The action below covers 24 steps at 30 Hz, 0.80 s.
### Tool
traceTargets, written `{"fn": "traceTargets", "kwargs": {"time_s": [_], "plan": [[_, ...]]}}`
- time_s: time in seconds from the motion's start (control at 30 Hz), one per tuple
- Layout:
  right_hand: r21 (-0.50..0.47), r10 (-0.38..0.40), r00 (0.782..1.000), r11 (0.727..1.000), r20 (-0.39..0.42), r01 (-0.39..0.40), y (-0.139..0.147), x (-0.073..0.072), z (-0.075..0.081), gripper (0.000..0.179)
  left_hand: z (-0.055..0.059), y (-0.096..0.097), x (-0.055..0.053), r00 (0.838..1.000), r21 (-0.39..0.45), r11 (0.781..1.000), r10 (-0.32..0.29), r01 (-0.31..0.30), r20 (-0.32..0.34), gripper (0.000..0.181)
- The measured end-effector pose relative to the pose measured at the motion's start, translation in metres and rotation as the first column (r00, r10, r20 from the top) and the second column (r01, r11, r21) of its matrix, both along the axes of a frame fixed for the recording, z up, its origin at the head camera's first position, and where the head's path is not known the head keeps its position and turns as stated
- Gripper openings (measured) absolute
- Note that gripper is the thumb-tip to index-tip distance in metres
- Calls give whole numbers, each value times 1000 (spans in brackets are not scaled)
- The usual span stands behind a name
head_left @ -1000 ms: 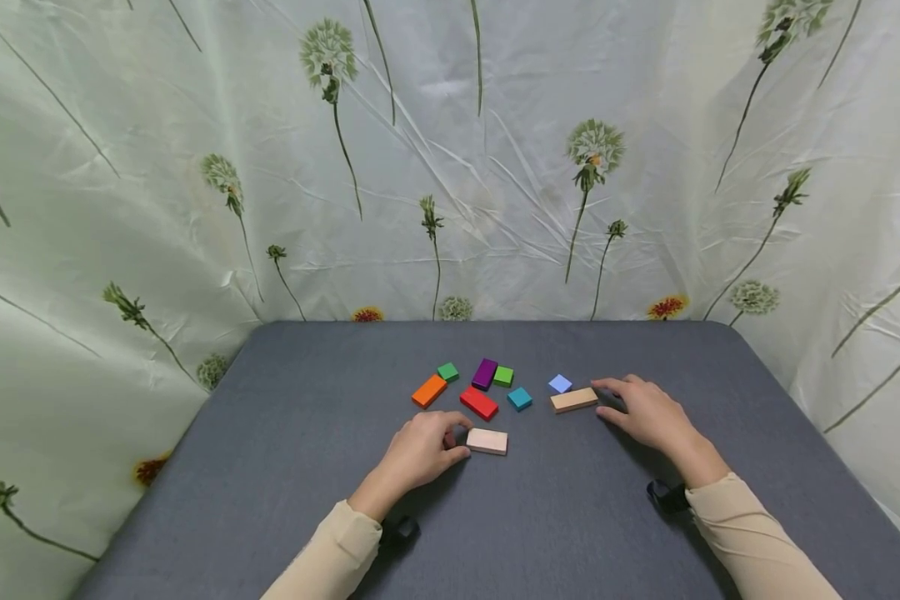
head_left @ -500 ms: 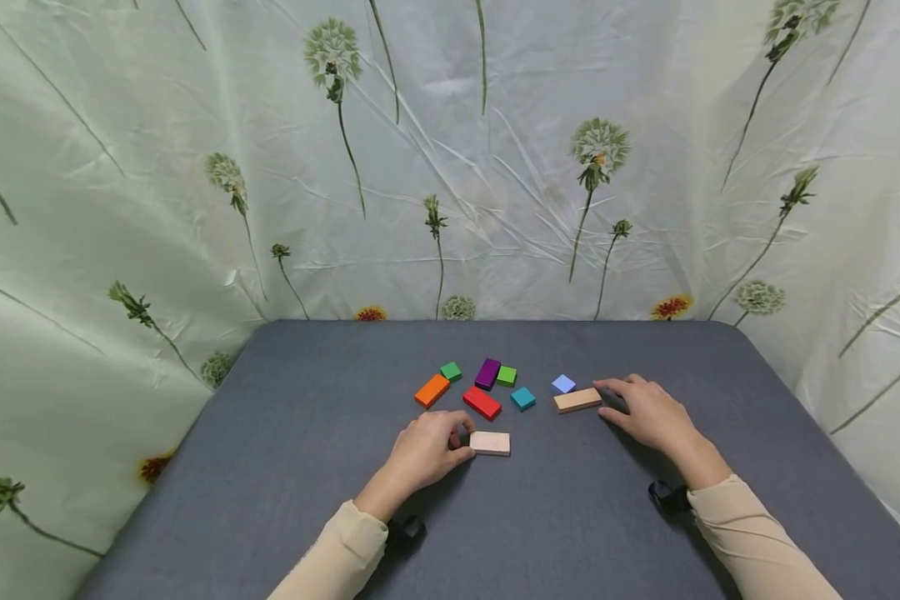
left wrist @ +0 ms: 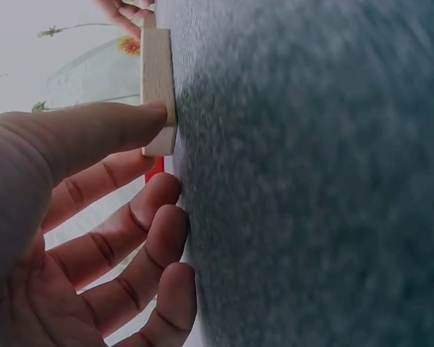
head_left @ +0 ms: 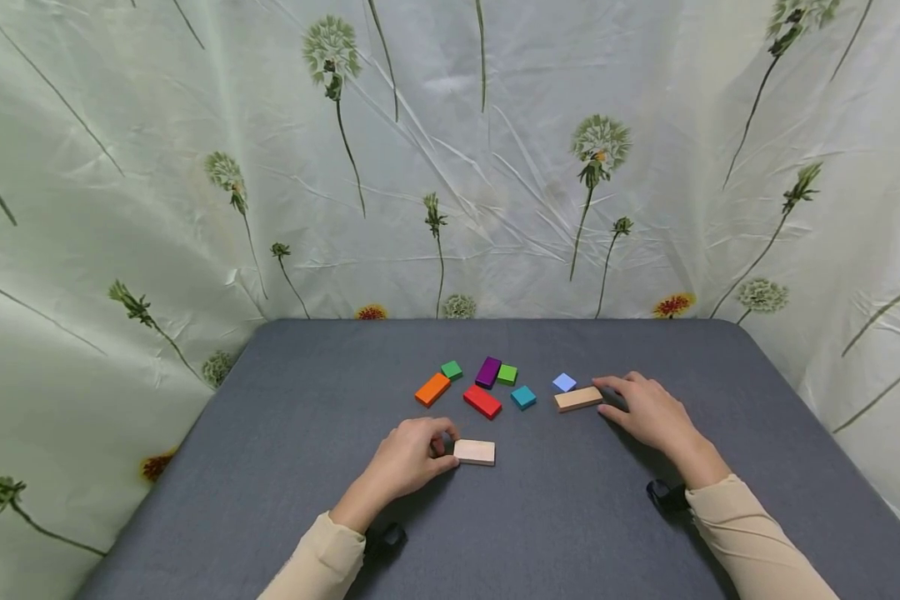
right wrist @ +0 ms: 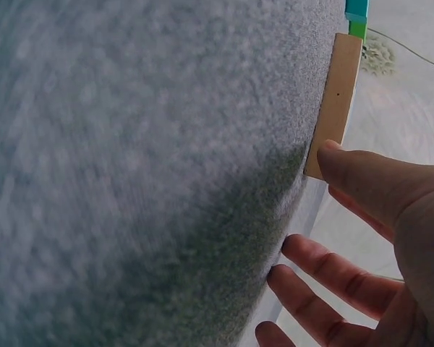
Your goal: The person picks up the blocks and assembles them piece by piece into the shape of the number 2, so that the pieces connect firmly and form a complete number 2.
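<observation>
In the head view my left hand (head_left: 407,461) pinches the left end of a pale wooden block (head_left: 475,452) between thumb and index finger. The left wrist view shows the thumb on that block (left wrist: 157,72), the other fingers loosely bent beside it. Farther right, my right hand (head_left: 651,414) holds the right end of a tan wooden block (head_left: 578,400), thumb on the near side and index finger on the far side. In the right wrist view the tan block (right wrist: 335,101) rests on the cloth under the thumb; the index finger is mostly hidden.
Beyond the hands lie small coloured blocks: orange (head_left: 432,389), green (head_left: 452,370), red (head_left: 482,402), purple (head_left: 488,372), light green (head_left: 507,375), teal (head_left: 523,397) and periwinkle blue (head_left: 564,382). The grey table (head_left: 307,375) ends at a dandelion-print curtain (head_left: 510,208).
My left hand has drawn the pale block a little toward me and to the left, away from the red block. The right hand and the tan block stay in place.
</observation>
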State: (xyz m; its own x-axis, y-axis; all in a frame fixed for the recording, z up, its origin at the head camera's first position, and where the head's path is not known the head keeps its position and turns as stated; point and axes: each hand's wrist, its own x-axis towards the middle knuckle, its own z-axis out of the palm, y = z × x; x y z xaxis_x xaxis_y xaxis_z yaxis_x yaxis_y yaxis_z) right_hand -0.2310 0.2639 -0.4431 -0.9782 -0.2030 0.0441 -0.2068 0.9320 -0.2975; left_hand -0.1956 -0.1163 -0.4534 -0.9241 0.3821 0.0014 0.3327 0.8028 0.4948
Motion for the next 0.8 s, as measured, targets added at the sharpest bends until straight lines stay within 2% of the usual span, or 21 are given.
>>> {"fn": "traceTargets", "kwargs": {"time_s": [0.27, 0.6, 0.8], "plan": [[11, -8, 1000, 1000, -4, 8, -3, 0, -1, 42, -1, -9, 0, 999, 83, 996, -38, 36, 20, 25], [24, -4, 997, 1000, -77, 5, -2, 0, -4, 32, -4, -12, -4, 997, 130, 990, -55, 48, 53, 25], [13, -14, 996, 1000, -84, 16, -2, -1, -4, 30, -4, -13, -7, 995, 150, 987, -63, 51, 72, 24]]}}
